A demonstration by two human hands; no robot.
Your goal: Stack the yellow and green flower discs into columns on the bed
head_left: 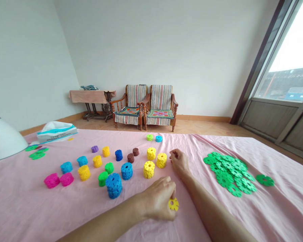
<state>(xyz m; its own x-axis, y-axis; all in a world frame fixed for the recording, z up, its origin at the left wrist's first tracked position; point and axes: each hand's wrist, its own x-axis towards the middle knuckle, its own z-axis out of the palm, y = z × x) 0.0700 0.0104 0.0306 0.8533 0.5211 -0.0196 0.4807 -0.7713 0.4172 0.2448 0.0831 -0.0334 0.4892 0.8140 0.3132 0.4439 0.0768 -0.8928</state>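
Left hand (158, 198) pinches yellow plastic disc (173, 204) over pink bedsheet (27, 208)

The hands are apart, the disc at the near end of the rows of stacks. The right hand (179, 161), loosely curled, rests just beside a yellow stack (161, 160) of notched discs. Green discs (229, 173) lie heaped toward the right edge; a striped tissue packet (56, 132), print too small to read, sits near the far left corner

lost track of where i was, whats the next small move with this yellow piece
Probably set the yellow flower-shaped plastic disc from the left hand onto the yellow stack of discs beside the right hand. The pieces on the pink sheet stand mostly in single-colour stacks, and that stack looks like the closest yellow one, so the disc would join its own colour.
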